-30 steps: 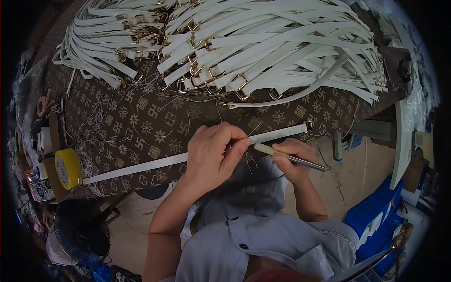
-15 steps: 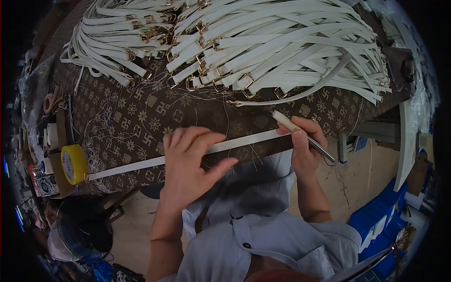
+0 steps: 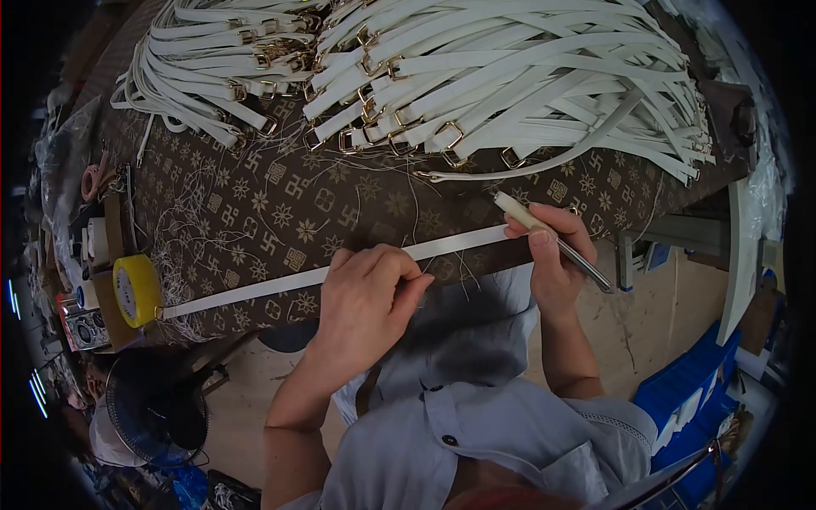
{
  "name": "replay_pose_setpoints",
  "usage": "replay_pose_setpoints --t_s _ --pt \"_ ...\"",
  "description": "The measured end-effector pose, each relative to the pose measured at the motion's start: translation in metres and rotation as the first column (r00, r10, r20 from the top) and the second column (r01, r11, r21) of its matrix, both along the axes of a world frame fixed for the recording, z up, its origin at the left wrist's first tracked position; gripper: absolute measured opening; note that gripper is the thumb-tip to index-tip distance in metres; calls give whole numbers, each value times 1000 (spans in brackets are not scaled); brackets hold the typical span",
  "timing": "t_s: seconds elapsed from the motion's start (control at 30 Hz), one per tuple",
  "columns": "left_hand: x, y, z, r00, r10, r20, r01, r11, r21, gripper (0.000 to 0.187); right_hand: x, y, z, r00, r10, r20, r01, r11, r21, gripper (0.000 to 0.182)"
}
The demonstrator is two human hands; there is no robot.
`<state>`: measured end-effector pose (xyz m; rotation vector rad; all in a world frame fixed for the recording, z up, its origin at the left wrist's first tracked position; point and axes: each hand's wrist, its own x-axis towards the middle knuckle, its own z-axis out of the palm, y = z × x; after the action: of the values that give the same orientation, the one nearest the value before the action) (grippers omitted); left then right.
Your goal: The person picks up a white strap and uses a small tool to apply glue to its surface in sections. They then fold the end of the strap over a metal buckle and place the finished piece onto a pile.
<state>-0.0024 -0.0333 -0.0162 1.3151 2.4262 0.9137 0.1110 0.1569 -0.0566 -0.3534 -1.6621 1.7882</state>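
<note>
A narrow white strap (image 3: 255,291) stretches across the patterned tablecloth, its buckle end at the left beside the tape. My left hand (image 3: 365,293) lies over the middle of it, fingers curled and thumb tip against the forefinger. Whatever that pinch holds is too small to make out. Loose threads (image 3: 463,268) hang close to those fingertips, at the table's front edge. My right hand (image 3: 557,259) is closed round a pen-shaped tool (image 3: 520,212) with an off-white body and a shiny metal end pointing down right. The strap's right end runs to the same hand's fingers.
A large heap of white straps (image 3: 527,76) with gold buckles covers the back of the table. One strap (image 3: 510,175) lies loose before it. At left stand a roll of yellow tape (image 3: 138,291), pink-handled scissors (image 3: 92,181) and thread scraps. A black fan (image 3: 157,408) is below.
My left hand has slid a little to the right along the strap, and its spread fingers have closed together. My right hand keeps the tool in nearly the same place.
</note>
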Motion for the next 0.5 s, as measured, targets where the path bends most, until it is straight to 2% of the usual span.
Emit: replay_pose_setpoints --t_s 0.03,0.1,0.17,0.23,0.3,0.37,0.5 --pt "-1 -1 -1 996 9 94 -13 999 38 16 0 0 0 1000 2 -1 -2 1000 -1 21" --pt "-3 3 -1 995 34 98 -40 997 61 17 0 1 1 1000 7 -5 -7 1000 1 22" --pt "-5 6 -1 993 58 105 -67 994 85 18 3 3 3 996 58 69 -61 997 45 24" --pt "-6 8 0 997 40 -61 -38 999 35 16 4 6 3 994 75 74 -78 996 41 25" --pt "-5 11 0 993 48 -111 -41 997 61 14 6 9 3 992 97 79 -100 994 37 26" --pt "-6 13 -1 985 58 -161 -45 995 87 12 10 13 4 972 155 177 -190 961 200 24" --pt "-11 17 -5 994 71 -88 -62 992 108 8 2 9 14 972 170 160 -215 920 328 19"
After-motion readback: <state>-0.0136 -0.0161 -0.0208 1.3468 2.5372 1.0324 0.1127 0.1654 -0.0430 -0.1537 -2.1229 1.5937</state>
